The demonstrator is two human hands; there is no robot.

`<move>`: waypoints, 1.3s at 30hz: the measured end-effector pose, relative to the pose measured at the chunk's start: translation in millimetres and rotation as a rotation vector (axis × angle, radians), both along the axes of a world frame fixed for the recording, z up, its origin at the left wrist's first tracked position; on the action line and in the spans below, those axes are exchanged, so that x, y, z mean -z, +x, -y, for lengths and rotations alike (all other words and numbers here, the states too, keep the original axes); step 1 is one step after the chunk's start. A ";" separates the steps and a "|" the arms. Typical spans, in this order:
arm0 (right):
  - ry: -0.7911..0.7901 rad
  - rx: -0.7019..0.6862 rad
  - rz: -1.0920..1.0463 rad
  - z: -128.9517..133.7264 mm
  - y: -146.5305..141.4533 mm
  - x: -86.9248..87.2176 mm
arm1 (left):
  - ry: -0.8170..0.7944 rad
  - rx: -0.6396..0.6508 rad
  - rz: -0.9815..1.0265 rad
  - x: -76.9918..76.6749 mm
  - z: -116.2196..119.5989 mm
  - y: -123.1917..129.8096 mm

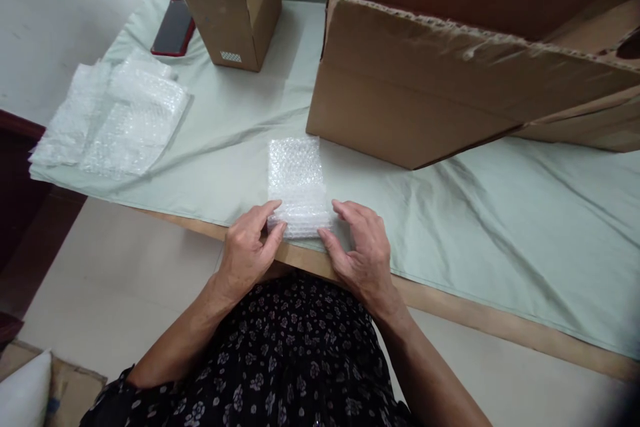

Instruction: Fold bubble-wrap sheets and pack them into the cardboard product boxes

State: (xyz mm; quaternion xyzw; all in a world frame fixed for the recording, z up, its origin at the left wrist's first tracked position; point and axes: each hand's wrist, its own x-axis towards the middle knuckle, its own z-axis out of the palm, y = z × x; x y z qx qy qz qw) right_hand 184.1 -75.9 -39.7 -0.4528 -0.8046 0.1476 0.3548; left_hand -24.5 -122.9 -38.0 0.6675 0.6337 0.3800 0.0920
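Note:
A piece of bubble wrap [297, 177] lies on the green cloth near the table's front edge, its near end folded or rolled into a thicker band. My left hand [249, 245] is at the left end of that band, thumb and fingertips touching it, the fingers apart. At the right end, my right hand [361, 247] rests its thumb tip against the wrap, with its fingers spread. Neither hand is closed round the wrap. More bubble wrap sheets [135, 123] lie in a loose pile at the left of the cloth.
A large open cardboard box [400, 90] stands at the back right. A tall narrow carton [225, 7] is at the back, with a dark phone in a red case [173, 28] beside it. The table's wooden edge [450, 305] shows below the cloth.

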 end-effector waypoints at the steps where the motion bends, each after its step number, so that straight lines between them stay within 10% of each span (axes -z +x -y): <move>1: 0.049 -0.003 0.017 0.7 0.0 -1.0 | -0.016 -0.004 -0.006 0.9 -3.4 -0.2; 7: 0.001 -0.271 0.217 -5.7 -2.1 -0.5 | -0.015 -0.039 -0.049 2.2 -7.7 0.3; 14: -0.138 -0.253 0.027 -7.8 1.5 -6.5 | 0.036 0.127 -0.049 -4.7 14.8 -4.1; 20: 0.053 -0.074 0.083 -1.5 2.6 -7.8 | -0.011 0.005 -0.084 0.0 -7.1 -4.1; 25: 0.085 -0.203 0.275 -7.8 -5.4 -6.1 | -0.008 -0.078 -0.102 6.9 -26.5 -4.6; 39: -0.479 -0.168 -0.227 12.5 -7.6 -13.4 | -0.375 -0.113 1.248 -3.8 10.4 27.0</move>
